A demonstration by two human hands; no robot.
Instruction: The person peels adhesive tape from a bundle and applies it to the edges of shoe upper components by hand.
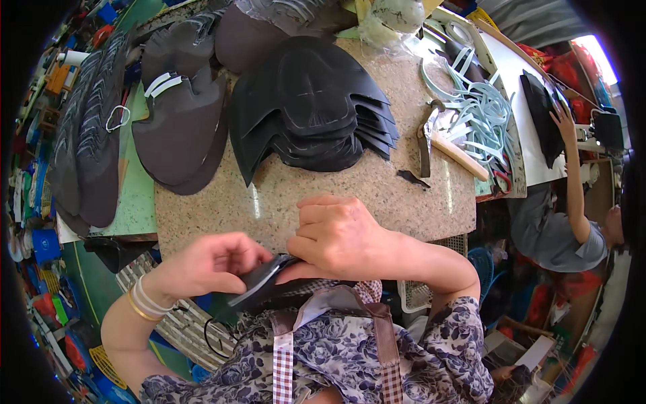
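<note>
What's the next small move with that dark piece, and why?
I'd probably press along the pale edge with the left hand while the right hand steadies the dark piece: the right hand pinches its upper end, and the edge's lower stretch shows uncovered.

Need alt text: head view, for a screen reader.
The person's left hand and right hand hold a dark, pale-edged piece at a speckled table. Beyond lie stacked black pieces, a wooden-handled hammer and tangled pale-blue strips.

Your left grip (208,264), curled, is near your right grip (334,233), palm-down; your forearms (425,260) converge from both sides.
</note>
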